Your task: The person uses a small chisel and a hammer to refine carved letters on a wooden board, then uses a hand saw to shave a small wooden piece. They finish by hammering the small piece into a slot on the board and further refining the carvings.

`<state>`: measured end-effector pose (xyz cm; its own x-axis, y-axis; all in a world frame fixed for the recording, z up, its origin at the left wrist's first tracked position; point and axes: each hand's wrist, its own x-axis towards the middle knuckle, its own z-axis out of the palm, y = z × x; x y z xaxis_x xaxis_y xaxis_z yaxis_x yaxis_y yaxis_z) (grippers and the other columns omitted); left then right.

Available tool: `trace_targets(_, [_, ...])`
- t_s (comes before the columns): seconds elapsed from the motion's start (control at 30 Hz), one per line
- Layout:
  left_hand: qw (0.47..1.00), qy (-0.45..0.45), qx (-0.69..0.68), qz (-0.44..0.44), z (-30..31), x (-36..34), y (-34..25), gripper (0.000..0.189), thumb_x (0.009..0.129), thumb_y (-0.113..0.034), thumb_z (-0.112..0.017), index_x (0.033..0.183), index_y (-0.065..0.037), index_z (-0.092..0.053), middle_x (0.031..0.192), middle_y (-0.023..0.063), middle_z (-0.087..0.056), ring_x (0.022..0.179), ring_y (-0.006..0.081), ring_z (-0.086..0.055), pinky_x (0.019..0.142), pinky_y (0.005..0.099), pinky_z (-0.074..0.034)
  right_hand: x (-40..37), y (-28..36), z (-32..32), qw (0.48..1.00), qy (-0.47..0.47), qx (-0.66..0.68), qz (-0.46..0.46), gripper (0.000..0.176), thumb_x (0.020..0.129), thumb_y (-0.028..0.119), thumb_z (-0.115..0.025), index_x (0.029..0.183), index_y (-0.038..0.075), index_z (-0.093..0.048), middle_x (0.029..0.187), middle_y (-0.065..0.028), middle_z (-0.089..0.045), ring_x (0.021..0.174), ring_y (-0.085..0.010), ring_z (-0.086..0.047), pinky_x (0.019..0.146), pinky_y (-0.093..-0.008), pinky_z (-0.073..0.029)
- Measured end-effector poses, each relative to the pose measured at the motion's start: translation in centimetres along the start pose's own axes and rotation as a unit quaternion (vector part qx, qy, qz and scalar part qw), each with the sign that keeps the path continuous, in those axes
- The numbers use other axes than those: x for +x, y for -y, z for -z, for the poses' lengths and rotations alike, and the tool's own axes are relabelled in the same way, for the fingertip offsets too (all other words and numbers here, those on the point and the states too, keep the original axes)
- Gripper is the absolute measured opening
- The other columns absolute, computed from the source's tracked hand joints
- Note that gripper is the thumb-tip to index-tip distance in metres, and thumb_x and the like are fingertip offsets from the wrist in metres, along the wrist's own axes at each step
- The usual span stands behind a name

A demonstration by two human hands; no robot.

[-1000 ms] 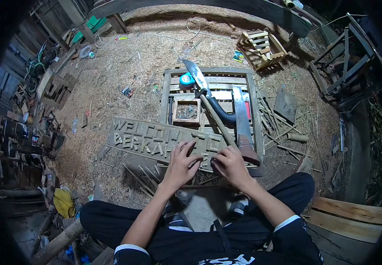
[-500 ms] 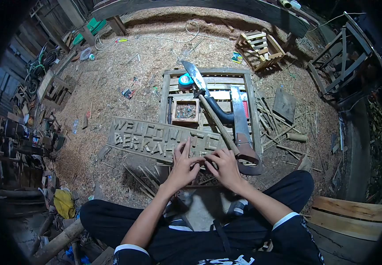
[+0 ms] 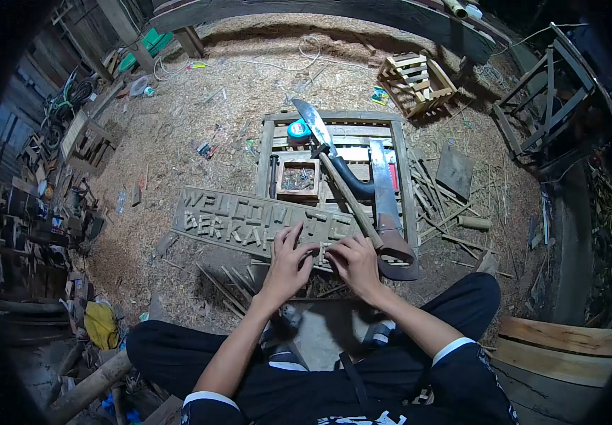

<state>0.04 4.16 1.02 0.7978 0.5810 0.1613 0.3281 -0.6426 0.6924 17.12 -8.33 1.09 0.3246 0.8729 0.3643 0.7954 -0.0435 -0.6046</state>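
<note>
A wooden sign board (image 3: pixel 231 244) lies aslant, its raised letters built from short wooden strips; "WELCOM" and "BERKA" are readable on its left part. My left hand (image 3: pixel 288 261) rests over the board's lower edge, fingers apart, fingertips beside small pale wooden pieces (image 3: pixel 324 252). From the right, my right hand (image 3: pixel 355 263) reaches the same pieces with its fingers bent together; what lies between its fingertips is too small to make out. My hands hide part of the lower row of letters. A hammer (image 3: pixel 348 195) lies close above my right hand.
Under the board is a slatted wooden table (image 3: pixel 267 152) bearing a machete (image 3: pixel 313 124), a handsaw (image 3: pixel 385 184), a blue tape measure (image 3: pixel 297 130) and a small wooden box (image 3: pixel 298 178) of hardware. A slatted crate (image 3: pixel 419 81) stands beyond. Wood sticks (image 3: pixel 437 188) lie to the right.
My fingertips, close together before, have drawn slightly apart, and small pale pieces show between them. The board and tools stay in place.
</note>
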Motion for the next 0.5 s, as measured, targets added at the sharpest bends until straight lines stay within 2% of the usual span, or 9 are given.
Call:
trace_targets(0.43, [1.000, 0.004, 0.010, -0.005, 0.25, -0.29, 0.12, 0.033, 0.089, -0.010, -0.073, 0.122, -0.012, -0.074, 0.164, 0.0207, -0.039, 0.147, 0.0442, -0.035, 0.122, 0.0548, -0.031, -0.10, -0.19, 0.38, 1.000, 0.023, 0.009, -0.003, 0.018, 0.085, 0.010, -0.081, 0.103, 0.009, -0.080, 0.099, -0.0084, -0.071, 0.095, -0.0298, -0.064, 0.083, -0.0426, -0.048])
trace_targets(0.5, [1.000, 0.006, 0.021, -0.012, 0.36, -0.45, 0.13, 0.033, 0.089, -0.012, -0.074, 0.122, -0.012, -0.074, 0.165, 0.0210, -0.038, 0.147, 0.0443, -0.035, 0.122, 0.0550, -0.031, -0.09, -0.11, 0.31, 1.000, 0.019, 0.004, 0.005, 0.023, 0.081, 0.006, -0.080, 0.103, 0.012, -0.079, 0.100, -0.0068, -0.070, 0.096, -0.0294, -0.063, 0.083, -0.0428, -0.048])
